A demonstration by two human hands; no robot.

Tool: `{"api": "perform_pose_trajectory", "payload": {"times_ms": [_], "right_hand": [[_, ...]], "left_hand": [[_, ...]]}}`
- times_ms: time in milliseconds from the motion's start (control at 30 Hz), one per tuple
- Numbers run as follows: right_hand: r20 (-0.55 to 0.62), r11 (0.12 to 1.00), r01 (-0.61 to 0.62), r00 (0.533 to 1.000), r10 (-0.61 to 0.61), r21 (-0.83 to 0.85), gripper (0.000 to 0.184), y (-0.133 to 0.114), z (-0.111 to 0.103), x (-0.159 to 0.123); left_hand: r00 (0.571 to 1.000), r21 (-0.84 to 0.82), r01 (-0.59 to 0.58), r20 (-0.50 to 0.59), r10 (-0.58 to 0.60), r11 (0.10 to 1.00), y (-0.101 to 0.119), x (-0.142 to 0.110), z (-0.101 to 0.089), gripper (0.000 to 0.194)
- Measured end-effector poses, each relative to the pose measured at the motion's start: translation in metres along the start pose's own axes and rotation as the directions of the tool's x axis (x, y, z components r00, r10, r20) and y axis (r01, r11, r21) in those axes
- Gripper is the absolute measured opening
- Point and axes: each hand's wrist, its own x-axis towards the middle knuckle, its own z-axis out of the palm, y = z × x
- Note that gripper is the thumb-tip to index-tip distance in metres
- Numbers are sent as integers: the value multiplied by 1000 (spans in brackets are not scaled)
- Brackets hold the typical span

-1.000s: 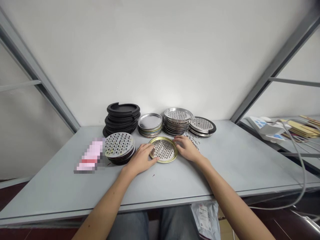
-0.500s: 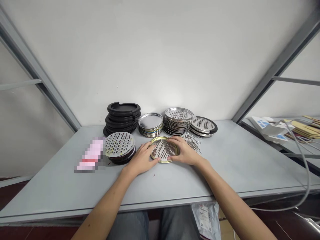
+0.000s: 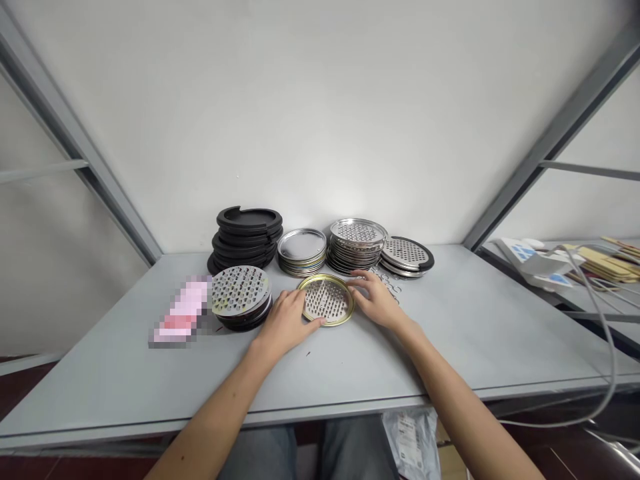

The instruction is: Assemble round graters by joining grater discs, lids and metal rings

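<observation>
A round metal grater plate [image 3: 326, 301] sits inside a gold-rimmed metal lid [image 3: 330, 323] flat on the table in front of me. My left hand [image 3: 286, 321] holds the lid's left edge, fingers along the side and thumb at the near rim. At the right rim, my right hand [image 3: 376, 300] has its fingers apart, the tips beside the edge; whether they touch it is hard to see. Behind my right hand, small metal rings [image 3: 393, 283] lie loose, partly hidden by it. Left of my left hand stands a stack of grater plates [image 3: 241, 291].
Along the wall stand stacked black rings [image 3: 249, 219], plain metal lids [image 3: 301, 245], lids with grater plates [image 3: 358, 232], and grater plates with a black rim piece [image 3: 407, 253]. A blurred pink item [image 3: 184, 310] lies left. A white cable [image 3: 609, 353] hangs at right.
My right hand has drawn off the top of the grater plate to its right side, its thumb leaving the near rim. My left hand stays at the left edge.
</observation>
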Motion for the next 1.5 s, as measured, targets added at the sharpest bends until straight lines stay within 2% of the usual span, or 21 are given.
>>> {"api": "perform_pose_trajectory", "payload": {"times_ms": [200,300,400,433,500,567,633,700,833,933,1133,1400,1500], "right_hand": [[30,996,-8,999,11,-92,28,3,2,0],[36,991,-5,999,9,-131,28,5,3,0],[49,992,36,998,-31,-124,30,6,6,1],[54,992,52,997,-45,-117,31,6,7,1],[62,992,62,997,-56,-107,32,5,10,2],[67,993,55,997,-48,-104,34,3,14,3],[62,994,37,998,-30,-107,35,3,18,4],[46,994,17,999,-12,-109,36,3,21,4],[21,997,5,1000,-3,-72,34,3,22,4],[9,1000,6,1000,-5,-24,34,-2,24,4],[22,999,28,999,-29,27,40,-15,34,2],[22,997,66,998,-67,30,38,-12,33,4],[25,997,65,998,-66,30,36,-12,31,4]], "left_hand": [[1000,22,13,-13,-13,1000,9,-1,-3,35],[995,-67,-94,34,97,993,12,-1,-7,30],[974,-141,-225,-11,225,964,11,-1,-8,20],[972,-133,-236,-33,234,963,10,-1,-7,23],[978,-93,-206,-27,205,974,5,-1,-5,43],[988,-67,-146,43,149,987,0,-2,-1,68],[986,-72,-100,129,109,992,-4,-4,2,81],[981,-96,-77,168,93,992,-4,-5,4,81],[988,-137,-34,146,54,990,-1,-5,4,72],[990,-125,38,138,-20,991,-1,-4,6,84],[991,-167,-37,124,58,985,-2,-4,9,89],[997,-138,-19,71,29,990,5,-4,2,75],[995,-137,-10,97,24,991,4,-4,3,82]]}}
